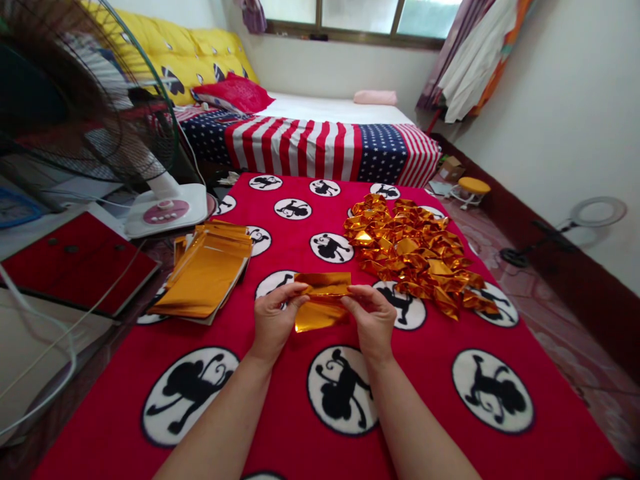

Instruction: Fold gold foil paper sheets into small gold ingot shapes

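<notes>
A sheet of shiny gold foil paper is stretched between my two hands, creased crosswise near its middle. My left hand pinches its left edge at the crease between thumb and fingers. On the opposite edge, my right hand has the same kind of pinch. To the left lies a stack of flat gold foil paper sheets. Off to the right is a heap of folded gold foil pieces, puffed and angular in shape.
A red cloth with monkey prints covers the table. At left stand a fan and a dark red panel. A bed with a striped, starred cover is behind; a yellow stool and ring light are at right.
</notes>
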`<state>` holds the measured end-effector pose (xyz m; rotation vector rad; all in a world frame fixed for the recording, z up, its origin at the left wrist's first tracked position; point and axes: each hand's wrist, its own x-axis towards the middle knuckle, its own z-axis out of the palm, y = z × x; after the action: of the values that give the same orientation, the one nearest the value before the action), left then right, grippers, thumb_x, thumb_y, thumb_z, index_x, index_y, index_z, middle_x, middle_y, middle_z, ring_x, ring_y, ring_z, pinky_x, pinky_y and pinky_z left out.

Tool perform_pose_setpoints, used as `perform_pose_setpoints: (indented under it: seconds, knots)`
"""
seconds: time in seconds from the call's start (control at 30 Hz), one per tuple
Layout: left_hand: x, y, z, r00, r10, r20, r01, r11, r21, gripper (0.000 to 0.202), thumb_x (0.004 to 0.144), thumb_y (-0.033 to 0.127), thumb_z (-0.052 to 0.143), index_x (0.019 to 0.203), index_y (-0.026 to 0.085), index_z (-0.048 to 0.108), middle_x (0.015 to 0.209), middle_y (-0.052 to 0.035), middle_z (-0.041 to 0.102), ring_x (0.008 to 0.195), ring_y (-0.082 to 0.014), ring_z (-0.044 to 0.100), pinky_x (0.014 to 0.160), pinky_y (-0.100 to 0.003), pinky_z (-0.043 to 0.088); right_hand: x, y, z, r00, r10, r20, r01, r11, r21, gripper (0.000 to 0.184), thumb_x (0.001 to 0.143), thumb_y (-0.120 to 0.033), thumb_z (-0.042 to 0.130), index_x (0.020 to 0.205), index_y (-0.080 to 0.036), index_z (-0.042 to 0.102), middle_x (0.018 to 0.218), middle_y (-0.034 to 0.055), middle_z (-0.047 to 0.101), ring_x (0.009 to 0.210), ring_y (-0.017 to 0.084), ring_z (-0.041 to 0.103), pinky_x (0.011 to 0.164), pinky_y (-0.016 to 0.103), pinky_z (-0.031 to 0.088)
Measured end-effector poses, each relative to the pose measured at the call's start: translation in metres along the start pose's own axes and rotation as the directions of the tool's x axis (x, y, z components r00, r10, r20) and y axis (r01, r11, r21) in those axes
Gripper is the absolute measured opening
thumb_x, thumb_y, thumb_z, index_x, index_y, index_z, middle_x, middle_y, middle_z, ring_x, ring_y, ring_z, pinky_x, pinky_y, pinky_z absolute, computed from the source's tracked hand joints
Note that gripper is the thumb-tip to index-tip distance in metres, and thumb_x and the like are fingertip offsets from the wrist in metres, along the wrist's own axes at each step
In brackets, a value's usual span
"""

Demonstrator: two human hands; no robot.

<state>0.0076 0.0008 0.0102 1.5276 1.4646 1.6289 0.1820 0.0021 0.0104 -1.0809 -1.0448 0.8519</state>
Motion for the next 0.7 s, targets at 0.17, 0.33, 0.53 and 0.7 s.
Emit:
perform_pose_setpoints:
  seconds: [0.17, 0.33, 0.53, 0.7]
  knots:
    - [0.0008, 0.0008, -0.0005, 1.000, -0.019, 0.012, 0.019, 1.000, 0.006, 0.016, 0.073, 0.024, 0.074, 0.088, 0.020, 0.075, 0.085, -0.0033, 0.077, 0.073, -0.0161, 0.071, 0.068, -0.024, 0.058, -0.0003, -0.0022, 0.0002, 1.000, -0.002, 0.002, 0.002, 1.000, 0.001, 0.016, 0.070, -0.023, 0.079, 0.085, -0.022, 0.073, 0.080, 0.0006, 0.070, 0.074, 0.016, 0.065, 0.072, 0.030, 0.054]
    - [0.0011, 0.0029, -0.0003, 1.000, -0.025, 0.011, 0.025, 1.000, 0.007, 0.016, 0.072, 0.024, 0.075, 0.088, 0.019, 0.075, 0.085, -0.0038, 0.077, 0.072, -0.0162, 0.071, 0.066, -0.024, 0.057, 0.0006, -0.0020, 0.0004, 1.000, -0.004, -0.003, 0.004, 1.000, -0.004, 0.016, 0.070, -0.021, 0.078, 0.085, -0.023, 0.073, 0.081, 0.0003, 0.070, 0.076, 0.016, 0.065, 0.073, 0.029, 0.053]
    - [0.0002, 0.0031, 0.0003, 1.000, -0.012, 0.015, 0.012, 0.999, 0.034, 0.015, 0.073, 0.024, 0.075, 0.087, 0.019, 0.075, 0.084, -0.0038, 0.077, 0.071, -0.0160, 0.071, 0.066, -0.024, 0.058, 0.0006, -0.0002, -0.0003, 0.999, -0.048, 0.001, 0.048, 0.995, -0.091, 0.015, 0.073, -0.024, 0.075, 0.088, -0.022, 0.073, 0.084, 0.0016, 0.070, 0.078, 0.017, 0.065, 0.075, 0.032, 0.053]
    - [-0.0012, -0.0004, 0.0003, 1.000, 0.003, 0.004, -0.004, 0.998, 0.055, 0.017, 0.073, 0.025, 0.074, 0.090, 0.020, 0.076, 0.086, -0.0034, 0.077, 0.071, -0.0164, 0.071, 0.066, -0.024, 0.057, 0.0002, -0.0016, 0.0003, 0.987, -0.161, 0.016, 0.162, 0.975, -0.150, 0.010, 0.077, -0.021, 0.072, 0.086, -0.023, 0.073, 0.085, 0.0023, 0.069, 0.081, 0.018, 0.064, 0.075, 0.032, 0.051]
